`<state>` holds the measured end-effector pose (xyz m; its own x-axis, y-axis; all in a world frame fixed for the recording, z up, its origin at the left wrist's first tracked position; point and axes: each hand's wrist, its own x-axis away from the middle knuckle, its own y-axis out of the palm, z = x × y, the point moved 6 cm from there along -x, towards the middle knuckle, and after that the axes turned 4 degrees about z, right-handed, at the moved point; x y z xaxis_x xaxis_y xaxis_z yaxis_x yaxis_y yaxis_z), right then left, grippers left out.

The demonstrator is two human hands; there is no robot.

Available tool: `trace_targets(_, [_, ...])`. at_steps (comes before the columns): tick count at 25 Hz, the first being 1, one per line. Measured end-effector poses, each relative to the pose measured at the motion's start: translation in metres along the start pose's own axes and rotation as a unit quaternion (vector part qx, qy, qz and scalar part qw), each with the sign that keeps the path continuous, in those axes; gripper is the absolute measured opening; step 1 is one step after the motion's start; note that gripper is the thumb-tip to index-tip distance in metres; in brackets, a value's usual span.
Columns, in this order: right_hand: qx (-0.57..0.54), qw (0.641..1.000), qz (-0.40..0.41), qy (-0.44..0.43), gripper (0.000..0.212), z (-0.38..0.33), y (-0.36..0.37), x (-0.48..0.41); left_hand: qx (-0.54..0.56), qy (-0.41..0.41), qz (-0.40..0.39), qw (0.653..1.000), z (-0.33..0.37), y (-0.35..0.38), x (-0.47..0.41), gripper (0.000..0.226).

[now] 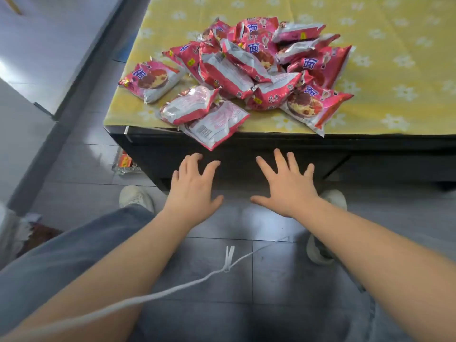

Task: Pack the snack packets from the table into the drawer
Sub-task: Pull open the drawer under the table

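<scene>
Several pink and silver snack packets (244, 70) lie heaped on a yellow flowered cloth (394, 70) that covers a dark table. One packet (216, 125) hangs over the table's front edge. The dark drawer front (237, 166) below the edge is closed. My left hand (193, 188) and my right hand (286, 186) are both held in front of that drawer front with fingers spread. Neither hand holds anything. Whether the fingertips touch the drawer I cannot tell.
Grey floor tiles lie under my legs and white shoes (135, 197). A white cord with a clip (228, 261) crosses in front of me. A glass item (124, 164) sits on the floor left of the table. A pale cabinet (37, 58) stands at left.
</scene>
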<state>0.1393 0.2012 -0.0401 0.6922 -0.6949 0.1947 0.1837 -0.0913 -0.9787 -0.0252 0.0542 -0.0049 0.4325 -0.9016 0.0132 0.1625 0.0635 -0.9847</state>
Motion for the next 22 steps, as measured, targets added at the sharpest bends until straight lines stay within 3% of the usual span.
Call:
trace_targets(4, [-0.003,1.0,0.007,0.01,0.109,0.011,0.008,-0.013,-0.056,0.015,-0.057,0.997,-0.016,0.021,-0.015,0.096])
trace_targets(9, [-0.026,0.999,-0.005,0.027,0.106,0.029,0.015,-0.025,-0.08,0.044,-0.061,0.994,-0.017,0.027,-0.034,0.098])
trace_targets(22, [-0.066,0.997,-0.035,0.016,0.108,0.033,0.018,-0.023,-0.085,0.03,-0.071,0.993,-0.03,0.038,-0.037,0.101])
